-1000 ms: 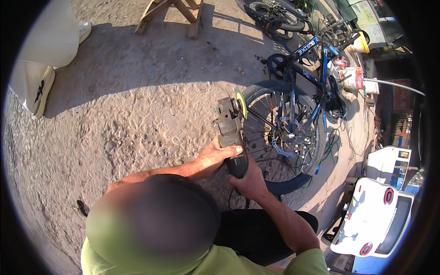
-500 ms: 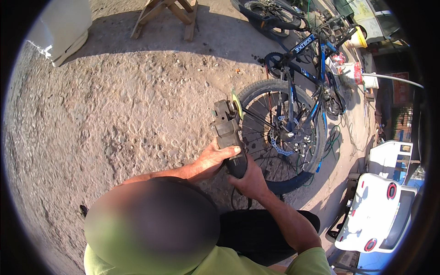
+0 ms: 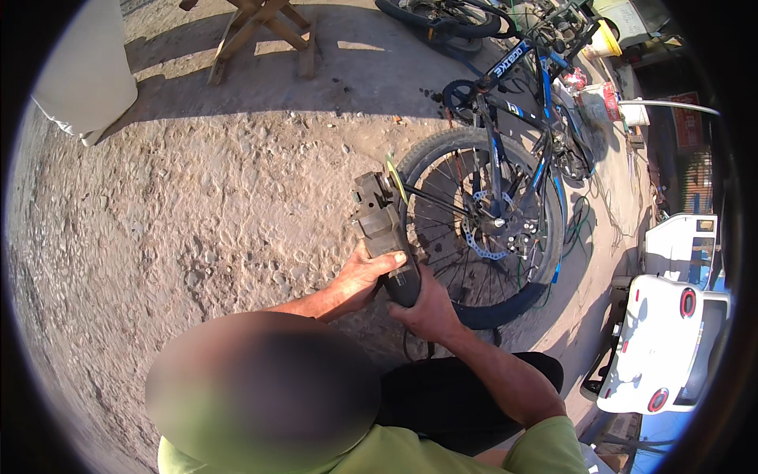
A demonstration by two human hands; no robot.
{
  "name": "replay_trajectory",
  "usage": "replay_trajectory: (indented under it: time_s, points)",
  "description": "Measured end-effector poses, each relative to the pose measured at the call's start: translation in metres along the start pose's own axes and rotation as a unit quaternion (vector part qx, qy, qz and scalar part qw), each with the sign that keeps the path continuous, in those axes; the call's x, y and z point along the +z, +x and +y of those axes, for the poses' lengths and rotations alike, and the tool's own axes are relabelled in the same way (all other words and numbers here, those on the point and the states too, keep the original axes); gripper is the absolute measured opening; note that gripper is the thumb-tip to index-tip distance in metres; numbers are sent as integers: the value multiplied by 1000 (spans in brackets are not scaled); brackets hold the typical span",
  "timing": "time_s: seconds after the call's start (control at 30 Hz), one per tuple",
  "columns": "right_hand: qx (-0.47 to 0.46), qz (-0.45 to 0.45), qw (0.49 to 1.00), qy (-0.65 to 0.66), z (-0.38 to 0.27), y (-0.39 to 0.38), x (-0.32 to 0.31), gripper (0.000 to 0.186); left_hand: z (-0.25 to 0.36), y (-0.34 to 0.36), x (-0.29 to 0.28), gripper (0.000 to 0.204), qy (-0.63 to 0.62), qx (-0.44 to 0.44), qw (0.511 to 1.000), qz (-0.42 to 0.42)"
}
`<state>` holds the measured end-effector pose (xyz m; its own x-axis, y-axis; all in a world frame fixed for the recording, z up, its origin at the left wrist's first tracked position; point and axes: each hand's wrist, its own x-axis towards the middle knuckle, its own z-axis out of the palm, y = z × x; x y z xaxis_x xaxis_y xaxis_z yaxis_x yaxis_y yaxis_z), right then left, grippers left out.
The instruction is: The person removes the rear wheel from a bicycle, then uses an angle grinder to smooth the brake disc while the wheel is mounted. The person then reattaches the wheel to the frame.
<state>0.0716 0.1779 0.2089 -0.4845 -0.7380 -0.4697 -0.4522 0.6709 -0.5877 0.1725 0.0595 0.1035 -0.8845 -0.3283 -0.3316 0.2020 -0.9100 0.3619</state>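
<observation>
Both my hands hold a dark angle grinder (image 3: 383, 229) with a thin yellow-green disc (image 3: 395, 178) at its far end. My left hand (image 3: 359, 276) is closed round the body from the left, its thumb on top. The rear grip is wrapped by my right hand (image 3: 430, 308). The disc stands on edge next to the tyre of a bicycle wheel (image 3: 525, 296), by the end of a dark straight bar (image 3: 436, 201) that lies over the spokes. Whether the disc touches the bar or tyre, I cannot tell. The wheel belongs to a black and blue bicycle (image 3: 513, 110).
Rough stony ground (image 3: 237, 197) spreads to the left. A wooden trestle (image 3: 264, 35) and a pale sheeted block (image 3: 87, 75) stand at the far left. Another bicycle wheel (image 3: 442, 16), a yellow bucket (image 3: 606, 41) and a green cable (image 3: 580, 221) lie beyond. A white vehicle (image 3: 655, 344) is at right.
The whole view has shifted a little. The grinder sits slightly farther left of the wheel hub, with both hands keeping the same hold.
</observation>
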Motion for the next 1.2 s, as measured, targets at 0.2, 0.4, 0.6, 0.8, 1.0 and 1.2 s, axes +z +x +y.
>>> replay_trajectory:
  time_s: [0.2,0.4,0.6,0.8,1.0,1.2]
  points:
    - [1,-6,1000,19,-12,2,-5,88,6,2,-3,43,28,-2,1000,-1]
    - [1,5,1000,15,-4,0,4,87,2,1,-5,44,38,0,999,3]
    - [33,-11,999,17,-23,0,-6,84,9,0,-8,46,40,0,999,-3]
    - [-2,7,1000,3,2,1,6,92,7,3,-9,46,44,-20,999,4]
    - [-3,11,1000,10,1,5,12,97,14,1,-4,39,45,-5,999,1]
    - [29,-16,999,29,-2,3,12,112,18,-3,2,39,37,3,999,14]
